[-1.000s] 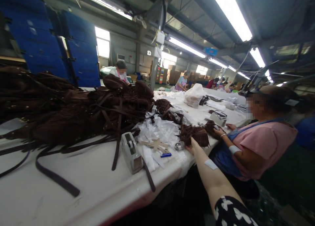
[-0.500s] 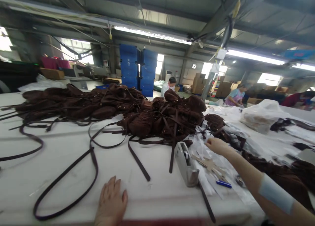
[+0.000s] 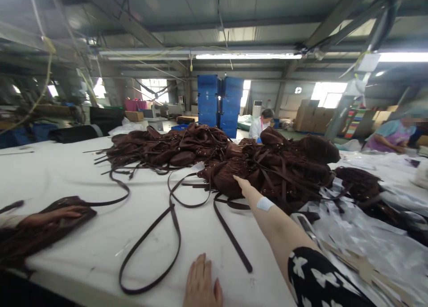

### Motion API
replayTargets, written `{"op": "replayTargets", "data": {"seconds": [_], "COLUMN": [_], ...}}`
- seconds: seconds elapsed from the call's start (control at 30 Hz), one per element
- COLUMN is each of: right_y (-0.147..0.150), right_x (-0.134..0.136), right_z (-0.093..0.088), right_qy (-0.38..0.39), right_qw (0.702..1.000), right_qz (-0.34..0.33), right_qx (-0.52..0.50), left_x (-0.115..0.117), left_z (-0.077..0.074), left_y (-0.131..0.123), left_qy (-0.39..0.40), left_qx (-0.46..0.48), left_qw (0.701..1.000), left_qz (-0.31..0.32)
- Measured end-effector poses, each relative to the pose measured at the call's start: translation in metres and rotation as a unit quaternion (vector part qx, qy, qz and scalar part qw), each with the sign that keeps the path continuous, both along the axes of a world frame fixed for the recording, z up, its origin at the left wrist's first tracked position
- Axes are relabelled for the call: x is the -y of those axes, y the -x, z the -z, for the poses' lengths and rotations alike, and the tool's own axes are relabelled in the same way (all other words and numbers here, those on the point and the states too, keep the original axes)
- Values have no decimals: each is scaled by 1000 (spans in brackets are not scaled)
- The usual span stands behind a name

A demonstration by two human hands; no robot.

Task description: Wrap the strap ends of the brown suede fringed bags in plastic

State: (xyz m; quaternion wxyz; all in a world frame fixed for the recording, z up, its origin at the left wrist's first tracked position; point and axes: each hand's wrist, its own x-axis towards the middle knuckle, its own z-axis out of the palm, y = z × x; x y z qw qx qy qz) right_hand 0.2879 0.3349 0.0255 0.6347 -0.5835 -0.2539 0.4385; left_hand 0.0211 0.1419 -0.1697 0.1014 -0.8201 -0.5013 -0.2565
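My left hand point(image 3: 202, 282) lies flat on the white table point(image 3: 154, 235), its fingers stretched out and nothing under the palm but the tabletop. Reaching forward, my right hand point(image 3: 242, 185) touches the front of a gathered dark brown bag point(image 3: 224, 178) in a large heap of such bags; most of its fingers are hidden, so I cannot see if they grip. Between and left of my hands, a long brown strap point(image 3: 179, 240) curves in a loop on the table. Another strap point(image 3: 232, 235) trails from the heap, its end near my left hand.
At the left, a co-worker's hand point(image 3: 63, 214) rests on another brown bag point(image 3: 82, 220). A tape dispenser point(image 3: 302, 222), partly behind my right arm, stands beside crumpled clear plastic point(image 3: 354, 222). Two people work beyond the table, with blue crates point(image 3: 207, 100) behind.
My right hand has moved left from the plastic by the dispenser to the bag heap. My left hand stays flat on the table. The view has turned left, bringing the co-worker's hand in.
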Motion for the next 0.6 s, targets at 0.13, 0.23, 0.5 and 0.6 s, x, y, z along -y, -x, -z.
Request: {"op": "replayTargets", "data": {"seconds": [0.13, 0.23, 0.5, 0.6], "right_y": [12, 16, 54, 55], "right_x": [-3, 23, 232, 306], "right_z": [-16, -42, -29, 14], "right_qy": [-3, -41, -229, -163], "right_qw": [999, 996, 966, 980], "right_qz": [5, -26, -106, -114], "right_qx": [-52, -77, -58, -21], "left_x": [3, 8, 25, 33], "left_z": [-4, -15, -71, -84], "left_y": [-3, -7, -8, 0], "left_qy": [22, 54, 225, 320], "left_qx": [21, 35, 342, 474], "left_qw": [1000, 998, 909, 812], "left_qz": [-3, -9, 81, 120]}}
